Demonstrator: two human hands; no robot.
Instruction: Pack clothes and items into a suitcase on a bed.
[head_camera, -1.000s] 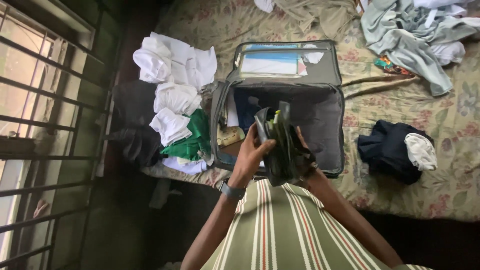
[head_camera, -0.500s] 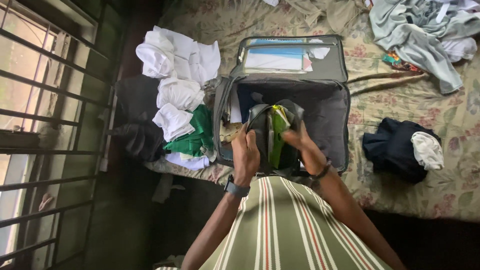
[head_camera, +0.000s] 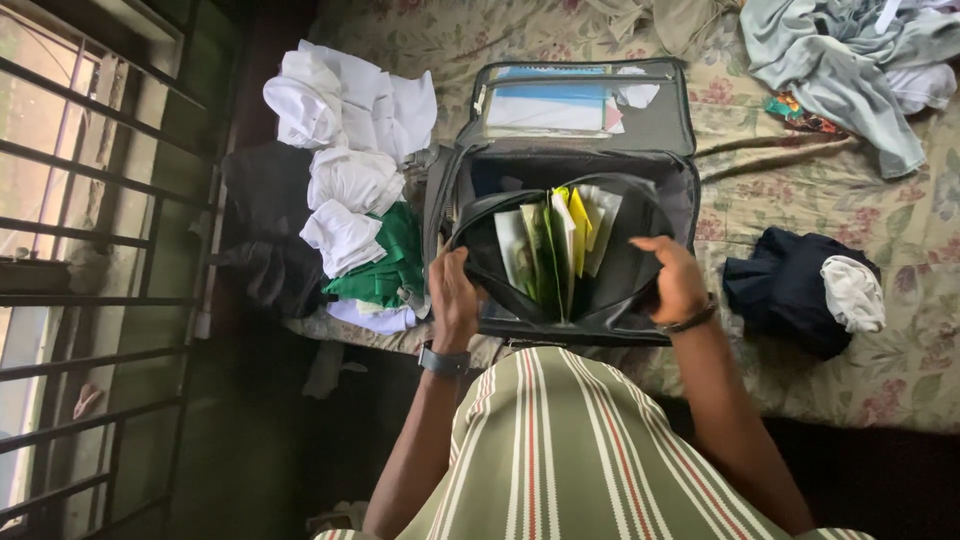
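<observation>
Black soft zip pouch was held spread wide over the open grey fabric suitcase on the floral bed sheet. Left hand was clamped on its left rim, right hand on the right. Upright yellow, green and white papers, probably folders, were exposed inside. White folded clothes were piled beside the case.

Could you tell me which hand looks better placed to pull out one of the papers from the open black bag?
Probably the right hand: both hands hold the bag open, but the left hand has its grip on the rim beside the clothes, and the papers fan toward the right.
</observation>
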